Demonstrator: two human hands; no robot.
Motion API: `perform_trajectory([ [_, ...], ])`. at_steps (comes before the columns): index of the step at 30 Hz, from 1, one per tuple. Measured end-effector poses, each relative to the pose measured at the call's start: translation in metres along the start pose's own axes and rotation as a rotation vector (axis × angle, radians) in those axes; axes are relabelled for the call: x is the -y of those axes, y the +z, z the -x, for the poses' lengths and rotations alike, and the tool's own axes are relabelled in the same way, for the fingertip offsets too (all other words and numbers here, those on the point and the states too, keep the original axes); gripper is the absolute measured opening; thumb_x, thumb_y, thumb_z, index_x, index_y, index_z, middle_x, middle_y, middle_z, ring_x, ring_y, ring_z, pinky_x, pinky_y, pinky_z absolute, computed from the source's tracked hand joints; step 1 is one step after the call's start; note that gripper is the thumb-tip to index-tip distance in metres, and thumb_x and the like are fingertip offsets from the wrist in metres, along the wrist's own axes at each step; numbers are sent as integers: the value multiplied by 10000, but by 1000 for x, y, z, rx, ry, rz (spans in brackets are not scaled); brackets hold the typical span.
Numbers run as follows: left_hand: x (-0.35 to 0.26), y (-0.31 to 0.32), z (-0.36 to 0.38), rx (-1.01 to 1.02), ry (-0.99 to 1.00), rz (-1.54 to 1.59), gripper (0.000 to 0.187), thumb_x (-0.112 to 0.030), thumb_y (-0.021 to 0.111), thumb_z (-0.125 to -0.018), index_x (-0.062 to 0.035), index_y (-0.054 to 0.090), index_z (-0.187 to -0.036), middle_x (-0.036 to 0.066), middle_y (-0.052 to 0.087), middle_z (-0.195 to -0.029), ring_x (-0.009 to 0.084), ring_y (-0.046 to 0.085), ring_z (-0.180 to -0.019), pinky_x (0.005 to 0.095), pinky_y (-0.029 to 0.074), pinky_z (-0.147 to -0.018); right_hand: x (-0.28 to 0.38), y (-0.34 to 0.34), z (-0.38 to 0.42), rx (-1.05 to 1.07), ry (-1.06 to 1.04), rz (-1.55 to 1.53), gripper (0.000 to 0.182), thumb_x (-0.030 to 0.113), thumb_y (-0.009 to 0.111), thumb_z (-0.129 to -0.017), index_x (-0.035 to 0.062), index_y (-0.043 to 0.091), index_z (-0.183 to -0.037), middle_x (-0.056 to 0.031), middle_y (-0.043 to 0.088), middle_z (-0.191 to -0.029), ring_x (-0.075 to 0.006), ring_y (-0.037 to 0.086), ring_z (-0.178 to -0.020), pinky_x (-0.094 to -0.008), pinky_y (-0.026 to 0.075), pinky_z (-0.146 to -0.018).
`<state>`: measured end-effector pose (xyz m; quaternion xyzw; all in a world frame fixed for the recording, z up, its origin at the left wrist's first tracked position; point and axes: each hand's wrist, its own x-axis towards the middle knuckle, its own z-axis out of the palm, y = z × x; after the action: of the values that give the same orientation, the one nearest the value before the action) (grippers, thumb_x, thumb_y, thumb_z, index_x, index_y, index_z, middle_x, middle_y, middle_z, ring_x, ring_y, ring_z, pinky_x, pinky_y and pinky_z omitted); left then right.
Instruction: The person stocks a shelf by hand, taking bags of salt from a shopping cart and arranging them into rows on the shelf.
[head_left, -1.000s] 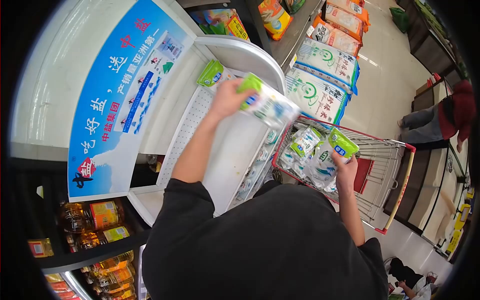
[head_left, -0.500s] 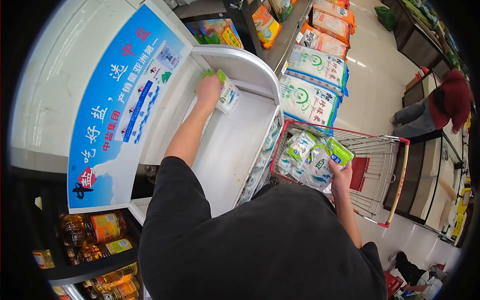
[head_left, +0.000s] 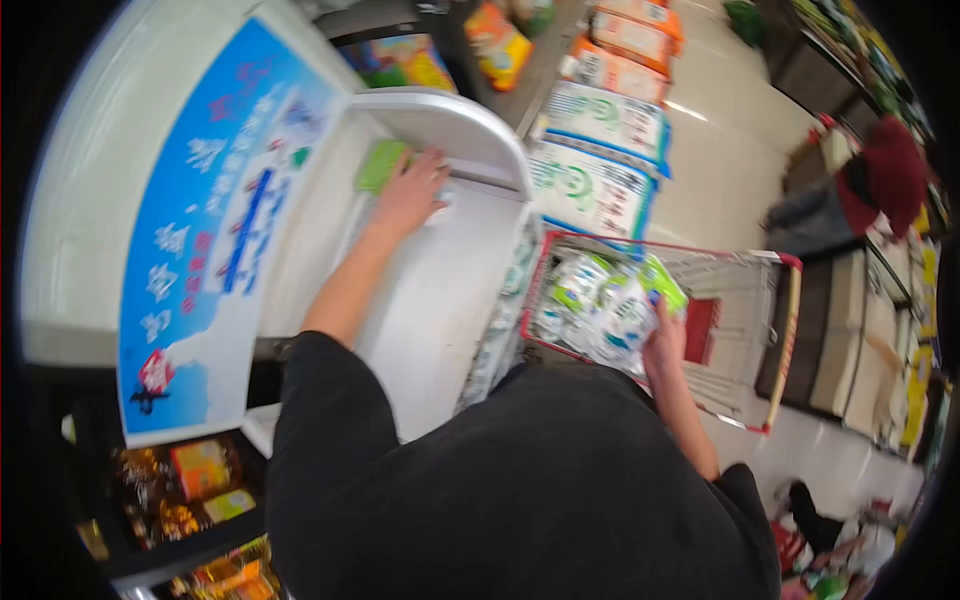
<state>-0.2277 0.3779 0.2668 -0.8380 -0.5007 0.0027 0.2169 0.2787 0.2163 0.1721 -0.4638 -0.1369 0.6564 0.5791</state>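
My left hand (head_left: 410, 192) reaches into the far end of a white display bin (head_left: 430, 285). Its fingers are spread, over or touching a green-and-white salt bag (head_left: 380, 166) against the bin's back wall; the palm hides part of it. At the shopping cart (head_left: 786, 345), my right hand (head_left: 664, 340) is closed on the edge of another salt bag (head_left: 658, 282), its thumb in front. Below and left of that bag, several salt bags (head_left: 580, 285) lie piled in the cart's near end. The picture is blurred by motion.
A blue sign (head_left: 195, 240) rises along the bin's left side. Large rice sacks (head_left: 595, 185) lie stacked beyond the cart. Oil bottles (head_left: 200, 470) fill a dark shelf at lower left. A person in a red top (head_left: 890, 180) bends at the right; another person (head_left: 820, 520) is at lower right.
My left hand has opened from its grip on a salt bag, its fingers now spread. My right hand keeps its bag, held slightly lower into the cart. The whole view has shifted a little.
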Motion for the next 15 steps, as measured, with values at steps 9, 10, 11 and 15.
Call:
perform_trajectory([
  [9, -12, 35, 8, 81, 133, -117, 377, -129, 637, -932, -78, 722, -1295, 135, 422, -1684, 283, 344, -1594, 578, 279, -1288, 15, 18, 8, 91, -14, -239, 330, 130, 677, -1074, 7, 591, -1367, -125, 713, -1306, -244, 708, -1190, -441, 580, -1032],
  [10, -14, 34, 9, 68, 119, -123, 369, -119, 628, -936, -70, 716, -1291, 146, 424, -1680, 289, 346, -1593, 573, 284, -1288, 18, 22, 10, 115, 21, -296, 323, 123, 669, -1076, 8, 591, -1368, -129, 711, -1312, -250, 708, -1197, -448, 580, -1041],
  [11, -16, 32, 11, 68, 125, -126, 369, -119, 628, -936, -70, 716, -1291, 146, 424, -1680, 289, 346, -1593, 573, 284, -1288, 21, 26, 11, 112, 19, -302, 323, 123, 669, -1076, 8, 591, -1368, -129, 711, -1312, -250, 708, -1197, -448, 580, -1041],
  [15, -64, -5, 5, -99, 78, 31, 442, -183, 747, -892, -57, 697, -1312, 146, 522, -1595, 317, 458, -1503, 568, 361, -1231, 26, 33, 11, 139, 31, -332, 304, 110, 648, -1084, 2, 595, -1364, -126, 712, -1318, -242, 711, -1194, -443, 580, -1049],
])
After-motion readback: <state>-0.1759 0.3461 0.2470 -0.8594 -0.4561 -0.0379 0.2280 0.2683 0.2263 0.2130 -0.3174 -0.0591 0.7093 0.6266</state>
